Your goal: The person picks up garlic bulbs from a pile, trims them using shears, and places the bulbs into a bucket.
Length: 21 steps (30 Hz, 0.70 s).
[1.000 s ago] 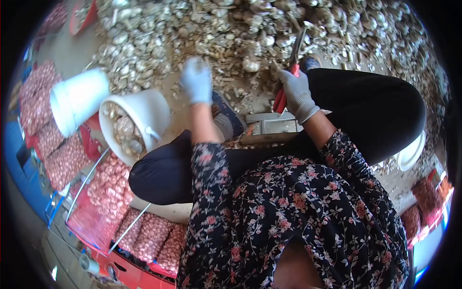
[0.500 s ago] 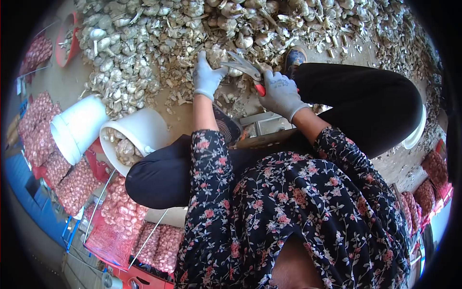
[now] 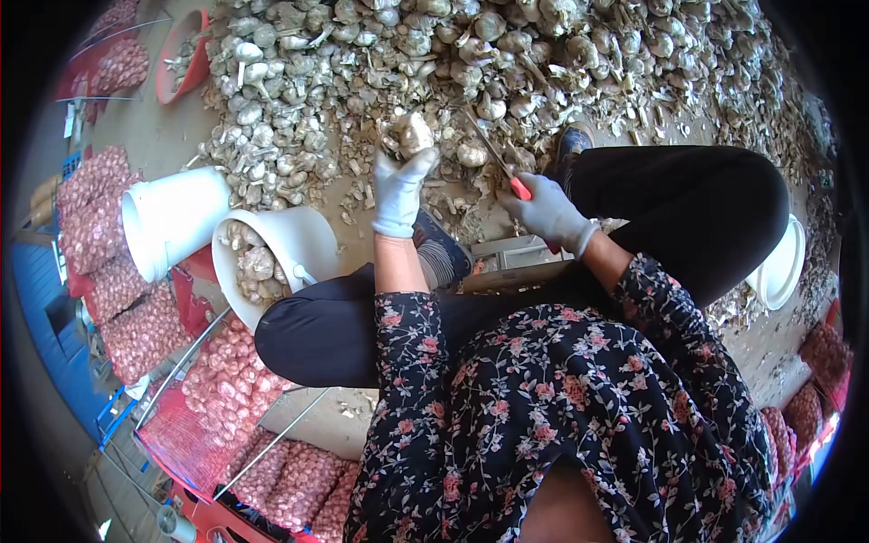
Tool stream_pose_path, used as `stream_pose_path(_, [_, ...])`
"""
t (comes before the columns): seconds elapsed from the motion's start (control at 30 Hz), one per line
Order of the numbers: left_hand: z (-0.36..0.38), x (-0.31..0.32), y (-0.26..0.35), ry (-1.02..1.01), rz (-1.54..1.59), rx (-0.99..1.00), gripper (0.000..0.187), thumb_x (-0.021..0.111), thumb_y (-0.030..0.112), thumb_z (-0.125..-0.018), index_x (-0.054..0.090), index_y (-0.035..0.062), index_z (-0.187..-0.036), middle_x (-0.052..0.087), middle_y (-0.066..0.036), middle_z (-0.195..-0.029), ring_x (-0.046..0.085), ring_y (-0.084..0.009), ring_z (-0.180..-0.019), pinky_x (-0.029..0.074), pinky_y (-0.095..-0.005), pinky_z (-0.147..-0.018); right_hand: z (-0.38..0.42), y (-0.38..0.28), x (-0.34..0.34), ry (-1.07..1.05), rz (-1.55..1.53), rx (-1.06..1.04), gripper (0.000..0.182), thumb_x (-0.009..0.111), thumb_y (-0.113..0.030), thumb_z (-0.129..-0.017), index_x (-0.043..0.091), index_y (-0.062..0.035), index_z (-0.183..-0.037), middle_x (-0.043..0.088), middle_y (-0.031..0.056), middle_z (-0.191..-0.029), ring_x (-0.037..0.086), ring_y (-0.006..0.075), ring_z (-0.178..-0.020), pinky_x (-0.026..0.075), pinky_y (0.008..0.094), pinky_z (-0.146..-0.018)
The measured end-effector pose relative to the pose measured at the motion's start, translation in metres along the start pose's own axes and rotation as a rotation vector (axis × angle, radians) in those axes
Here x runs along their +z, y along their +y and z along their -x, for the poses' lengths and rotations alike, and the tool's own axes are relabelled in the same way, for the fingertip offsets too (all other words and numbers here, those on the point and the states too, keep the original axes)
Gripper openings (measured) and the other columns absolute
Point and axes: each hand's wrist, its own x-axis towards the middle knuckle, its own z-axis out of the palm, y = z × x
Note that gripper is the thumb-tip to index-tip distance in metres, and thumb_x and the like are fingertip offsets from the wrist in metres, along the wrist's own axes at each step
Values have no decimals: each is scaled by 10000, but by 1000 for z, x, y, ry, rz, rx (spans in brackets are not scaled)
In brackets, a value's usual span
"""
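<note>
My left hand (image 3: 399, 192), in a pale grey work glove, is closed around a garlic bulb (image 3: 415, 133) held up above the scraps on the floor. My right hand (image 3: 549, 212), gloved the same way, grips pruning shears by their red handles (image 3: 520, 188). The shears' blades (image 3: 490, 145) point up and left towards the garlic, apart from the held bulb, and appear almost edge-on. Beyond both hands spreads a large heap of garlic bulbs (image 3: 493, 27) with dry stems; one loose bulb (image 3: 472, 154) lies between the hands.
A white bucket holding garlic (image 3: 317, 237) tilts beside my left knee, next to another white bucket (image 3: 186, 213). A red tub (image 3: 192, 77) stands far left. Net sacks of garlic (image 3: 140, 330) line the left side. Another white bucket (image 3: 787, 262) is right of my knee.
My left hand has closed on a garlic bulb and raised it from the heap. The shears have turned, their blades changing from spread to nearly edge-on. The whole view has shifted slightly.
</note>
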Motion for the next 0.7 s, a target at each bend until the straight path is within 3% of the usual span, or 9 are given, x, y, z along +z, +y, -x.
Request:
stream_pose_path(0.03, [2,3,5,-5,-2,8,603,767,302,-718,485,88,-1206,595,-67,-1070,621,-190,-907,528,-310,-796,6,-2,0,7,-1,-6,363,608,-331,-810,530,5,-924,614,259,-880,578,442,-894,453,469,-797])
stream_pose_path(0.1, [3,12,15,-30,316,-29,612,741,336,-745,459,109,-1238,586,-59,-1097,611,-184,-912,529,-327,-787,17,-8,-3,1,49,-66,404,605,-349,-813,485,-2,-983,606,276,-861,583,425,-915,451,473,-801])
stream_pose_path(0.13, [0,9,15,-72,325,-15,672,735,397,-747,427,131,-1282,555,-46,-1147,574,-188,-995,510,-394,-834,17,-7,-2,-20,119,-120,412,592,-348,-821,452,-15,-1018,599,265,-879,586,405,-922,453,478,-799])
stream_pose_path(0.17, [-2,8,9,-70,320,-15,672,735,397,-747,427,131,-1282,555,-46,-1147,574,-188,-995,510,-394,-834,13,-6,0,-21,115,-122,412,592,-348,-821,452,-15,-1018,599,265,-879,586,405,-922,453,478,-799])
stream_pose_path(0.23, [0,14,-1,-4,392,84,681,714,444,-766,430,184,-1328,539,-9,-1221,525,-187,-1108,444,-428,-918,12,-11,4,162,296,-271,385,579,-344,-829,470,-23,-1012,591,231,-920,588,396,-899,464,479,-774])
stream_pose_path(0.3, [-3,14,-6,-41,418,49,705,713,471,-762,414,215,-1348,507,4,-1269,469,-194,-1178,398,-446,-975,10,-19,4,179,357,-275,387,574,-352,-832,473,-36,-1031,579,196,-934,594,369,-886,471,466,-762])
stream_pose_path(0.53, [7,26,-2,-39,481,95,764,713,499,-753,409,109,-1335,501,-30,-1273,477,-208,-1174,393,-403,-1011,2,-31,3,263,501,-296,418,585,-381,-823,477,-48,-1051,580,164,-911,602,339,-865,464,459,-754])
stream_pose_path(0.7, [10,17,-7,-22,258,169,728,717,473,-763,427,61,-1288,530,-76,-1208,541,-221,-1088,455,-407,-940,3,-36,1,283,541,-317,396,581,-378,-818,477,-56,-1024,587,158,-888,617,326,-841,467,454,-731])
